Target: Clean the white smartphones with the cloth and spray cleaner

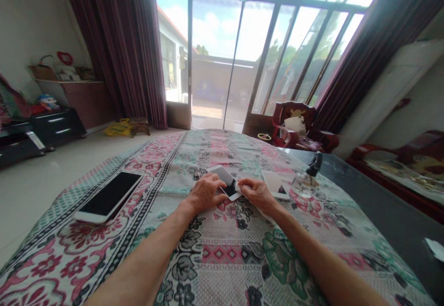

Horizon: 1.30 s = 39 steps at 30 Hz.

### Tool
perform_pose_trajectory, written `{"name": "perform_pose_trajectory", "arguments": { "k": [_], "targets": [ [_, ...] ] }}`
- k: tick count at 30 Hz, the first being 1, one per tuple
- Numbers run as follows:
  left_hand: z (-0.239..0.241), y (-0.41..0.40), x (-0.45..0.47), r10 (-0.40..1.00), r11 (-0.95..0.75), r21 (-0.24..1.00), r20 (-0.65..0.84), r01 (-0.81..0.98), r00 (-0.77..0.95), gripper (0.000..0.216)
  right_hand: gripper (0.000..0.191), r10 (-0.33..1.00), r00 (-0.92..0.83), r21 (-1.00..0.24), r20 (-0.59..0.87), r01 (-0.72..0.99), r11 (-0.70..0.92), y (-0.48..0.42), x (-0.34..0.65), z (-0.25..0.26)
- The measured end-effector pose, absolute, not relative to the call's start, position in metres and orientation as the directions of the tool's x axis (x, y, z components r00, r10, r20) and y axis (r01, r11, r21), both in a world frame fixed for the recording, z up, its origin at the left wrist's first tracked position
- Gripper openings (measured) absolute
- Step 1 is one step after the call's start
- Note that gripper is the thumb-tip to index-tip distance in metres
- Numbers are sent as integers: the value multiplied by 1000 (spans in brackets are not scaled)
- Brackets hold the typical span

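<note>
A white-framed smartphone (224,176) with a dark, reflective screen lies on the patterned tablecloth in front of me. My left hand (205,192) grips its left edge, thumb near the bottom corner. Pinched in the fingers of my right hand (255,192) is a small white wad (237,186), like tissue or cloth, pressed on the screen's right side. Just beyond that hand lies a second white phone (276,185), partly hidden by it. A clear bottle with a black spray top (314,165) stands farther right. On the left rests a larger white phone (110,197), its screen black.
The floral tablecloth (232,260) covers a round table. A dark surface (364,209) adjoins it on the right, with a white item (435,249) near its edge. Beyond are a wooden chair (294,123), glass doors (222,65) and a yellow bag (118,128) on the floor.
</note>
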<state>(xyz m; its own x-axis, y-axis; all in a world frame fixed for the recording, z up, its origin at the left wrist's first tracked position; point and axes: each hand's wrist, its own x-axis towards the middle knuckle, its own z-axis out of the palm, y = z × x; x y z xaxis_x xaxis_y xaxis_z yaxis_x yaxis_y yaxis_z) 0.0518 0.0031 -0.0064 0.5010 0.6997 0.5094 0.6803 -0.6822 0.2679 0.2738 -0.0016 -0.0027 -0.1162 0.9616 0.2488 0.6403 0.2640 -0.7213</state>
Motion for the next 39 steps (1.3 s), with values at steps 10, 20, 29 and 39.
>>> {"name": "perform_pose_trajectory", "arguments": {
  "k": [10,20,29,39],
  "targets": [
    [10,-5,55,689,-708,189,396,680,608,86,20,903,-282,-776,324,467,424,-4,260,6],
    [19,-2,45,759,-650,282,203,705,618,83,16,842,-301,-580,448,618,530,-11,256,5],
    [18,-2,44,757,-651,316,211,690,618,83,22,748,-555,-391,363,638,663,-26,248,22],
    [20,-2,44,776,-628,333,190,703,602,85,20,780,-462,-374,423,695,614,-15,244,11]
  ]
}}
